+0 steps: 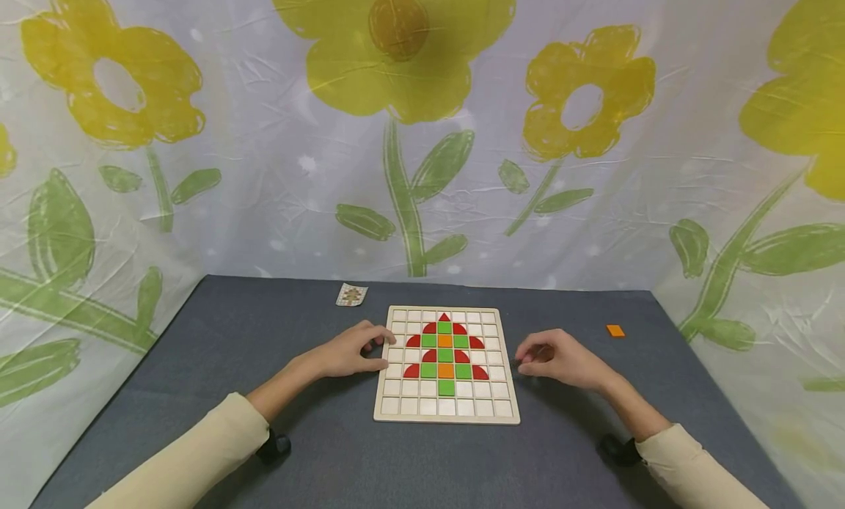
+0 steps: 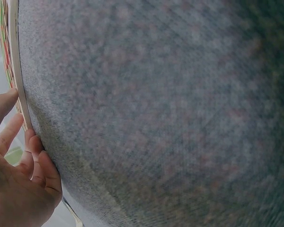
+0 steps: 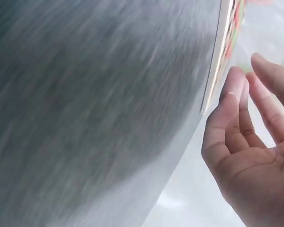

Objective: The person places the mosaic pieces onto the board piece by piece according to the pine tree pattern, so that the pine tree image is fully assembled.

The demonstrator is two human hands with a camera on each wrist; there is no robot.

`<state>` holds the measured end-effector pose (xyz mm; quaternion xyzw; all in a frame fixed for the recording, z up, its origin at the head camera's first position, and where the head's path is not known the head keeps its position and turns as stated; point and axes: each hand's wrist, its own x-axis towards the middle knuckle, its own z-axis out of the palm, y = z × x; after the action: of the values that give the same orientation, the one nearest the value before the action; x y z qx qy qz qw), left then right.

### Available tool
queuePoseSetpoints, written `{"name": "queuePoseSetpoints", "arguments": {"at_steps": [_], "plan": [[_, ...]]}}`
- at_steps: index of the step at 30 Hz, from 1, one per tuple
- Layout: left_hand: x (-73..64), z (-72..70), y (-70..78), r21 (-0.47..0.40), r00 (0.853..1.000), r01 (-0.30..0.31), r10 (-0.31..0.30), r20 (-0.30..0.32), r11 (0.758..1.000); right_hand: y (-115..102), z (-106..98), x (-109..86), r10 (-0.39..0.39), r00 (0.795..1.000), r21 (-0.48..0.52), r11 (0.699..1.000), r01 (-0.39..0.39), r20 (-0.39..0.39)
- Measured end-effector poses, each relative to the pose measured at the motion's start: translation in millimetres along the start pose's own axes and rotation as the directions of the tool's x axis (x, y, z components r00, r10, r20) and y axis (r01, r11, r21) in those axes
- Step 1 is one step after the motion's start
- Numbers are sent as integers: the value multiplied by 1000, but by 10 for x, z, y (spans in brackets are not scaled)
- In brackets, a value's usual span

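A square pale wooden grid board lies on the dark table, holding red, green and orange tiles in a stepped tree shape among white squares. My left hand is at the board's left edge, its thumb and forefinger touching the rim. In the left wrist view the other fingers of that hand bend loosely beside the edge. Just off the board's right side, my right hand hovers with fingers loosely curled. The right wrist view shows nothing between the fingers of this hand.
A loose orange square tile lies on the table at the right. Behind the board's upper left corner is a small patterned card. A flower-printed curtain rises behind the dark table. Both wrists carry black bands.
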<state>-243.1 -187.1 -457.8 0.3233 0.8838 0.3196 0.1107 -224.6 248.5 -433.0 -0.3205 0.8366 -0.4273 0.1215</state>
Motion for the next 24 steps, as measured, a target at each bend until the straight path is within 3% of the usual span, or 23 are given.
{"name": "queuePoseSetpoints", "arguments": {"at_steps": [11, 16, 24], "plan": [[8, 4, 32, -3, 1000, 3, -3, -1, 1000, 254, -427, -432, 68, 991, 27, 997, -66, -119], [1, -10, 33, -9, 1000, 4, -4, 2, 1000, 352, -588, -600, 58, 982, -8, 998, -60, -177], [-4, -10, 34, -7, 1000, 3, -3, 3, 1000, 518, -813, -803, 115, 968, -34, 991, -126, -223]]}}
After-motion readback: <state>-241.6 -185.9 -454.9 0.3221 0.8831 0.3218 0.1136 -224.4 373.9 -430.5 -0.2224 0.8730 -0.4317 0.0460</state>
